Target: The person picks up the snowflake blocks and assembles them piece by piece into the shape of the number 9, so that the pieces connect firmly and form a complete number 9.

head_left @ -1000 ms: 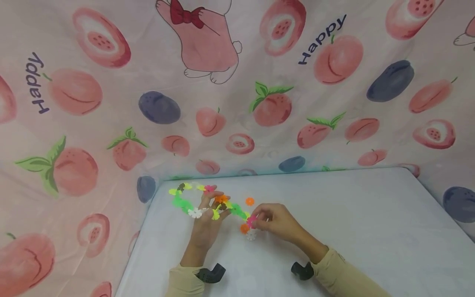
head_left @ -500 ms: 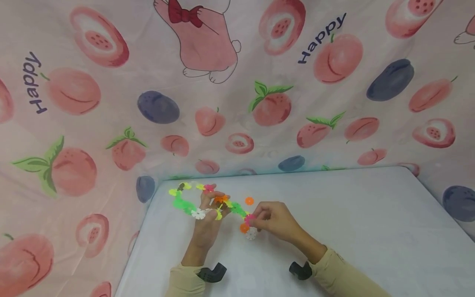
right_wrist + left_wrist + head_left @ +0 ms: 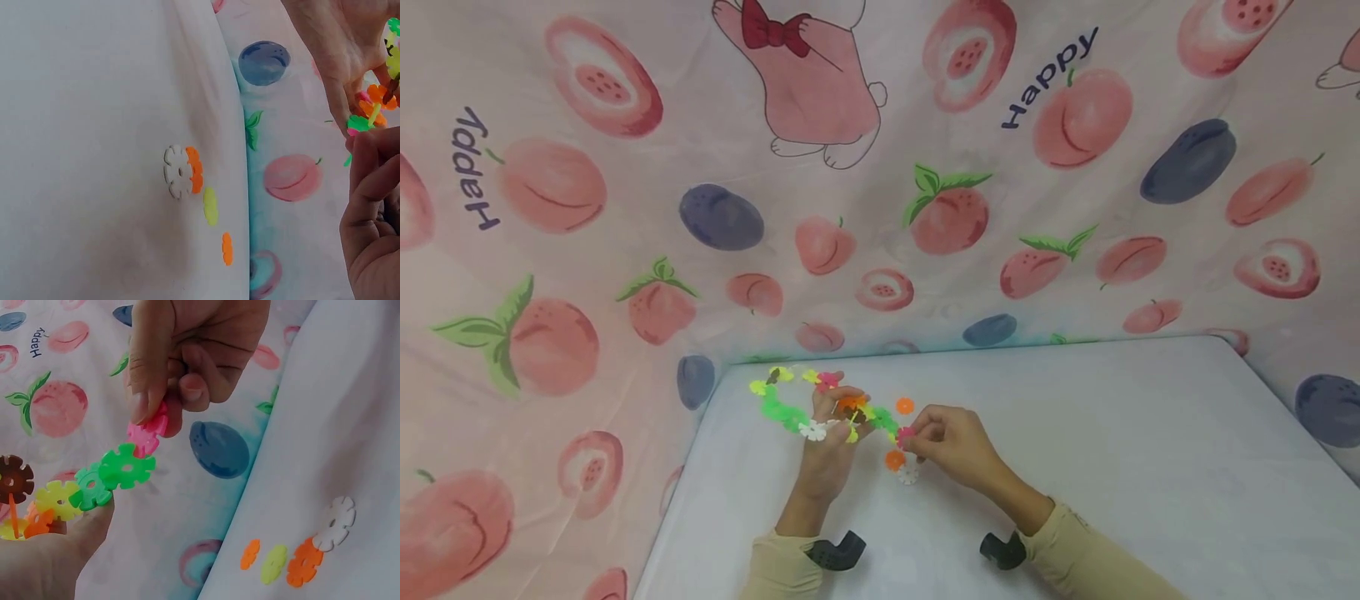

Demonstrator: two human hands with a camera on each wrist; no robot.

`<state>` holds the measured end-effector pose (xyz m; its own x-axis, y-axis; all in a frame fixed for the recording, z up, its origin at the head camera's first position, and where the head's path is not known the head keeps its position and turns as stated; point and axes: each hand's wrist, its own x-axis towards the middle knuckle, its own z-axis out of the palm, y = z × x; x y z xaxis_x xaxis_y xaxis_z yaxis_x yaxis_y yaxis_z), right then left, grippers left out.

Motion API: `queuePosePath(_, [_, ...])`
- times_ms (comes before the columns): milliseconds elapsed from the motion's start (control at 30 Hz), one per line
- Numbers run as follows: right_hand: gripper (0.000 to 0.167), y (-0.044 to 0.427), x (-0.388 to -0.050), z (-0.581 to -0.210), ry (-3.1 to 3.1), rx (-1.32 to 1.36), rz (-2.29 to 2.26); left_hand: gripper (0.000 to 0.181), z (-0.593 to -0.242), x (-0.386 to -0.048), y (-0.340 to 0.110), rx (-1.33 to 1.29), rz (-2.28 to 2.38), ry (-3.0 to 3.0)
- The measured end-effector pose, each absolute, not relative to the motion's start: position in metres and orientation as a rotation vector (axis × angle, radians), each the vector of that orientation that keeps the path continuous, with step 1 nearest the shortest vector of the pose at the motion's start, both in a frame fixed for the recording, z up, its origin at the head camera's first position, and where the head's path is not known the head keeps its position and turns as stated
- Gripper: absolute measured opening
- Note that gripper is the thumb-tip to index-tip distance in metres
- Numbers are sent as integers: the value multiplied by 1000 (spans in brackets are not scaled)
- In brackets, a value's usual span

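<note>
A chain of notched plastic snowflake discs point(image 3: 782, 415) curves above the table in green, yellow, brown, white, orange and pink. My left hand point(image 3: 827, 468) grips it near the middle, between thumb and fingers, by the orange and brown discs. At the chain's right end, my right hand point(image 3: 961, 446) pinches a pink disc point(image 3: 148, 432) between thumb and fingertips. That pink disc meets a green disc point(image 3: 127, 466) in the left wrist view; whether their slots are fully locked, I cannot tell. In the right wrist view, my curled fingers hide most of this joint.
Loose discs lie on the white table point(image 3: 1112, 467) below my hands: a white one point(image 3: 180, 172) overlapping an orange one point(image 3: 305, 562), a yellow one point(image 3: 274, 564) and another orange one point(image 3: 905, 406). A fruit-print cloth point(image 3: 880, 208) hangs behind the table.
My left hand and the chain have shifted slightly to the right. The pinched pink disc has risen a little, and my right hand has edged left. The loose discs stay put.
</note>
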<state>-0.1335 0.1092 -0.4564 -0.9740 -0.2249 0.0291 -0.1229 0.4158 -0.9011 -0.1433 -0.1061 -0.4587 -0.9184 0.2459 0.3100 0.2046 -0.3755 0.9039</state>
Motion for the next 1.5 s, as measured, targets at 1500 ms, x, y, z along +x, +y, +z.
queuePosePath(1500, [13, 117, -153, -489, 2557, -445, -1352, 30, -465, -147, -118, 389, 2518, 1827])
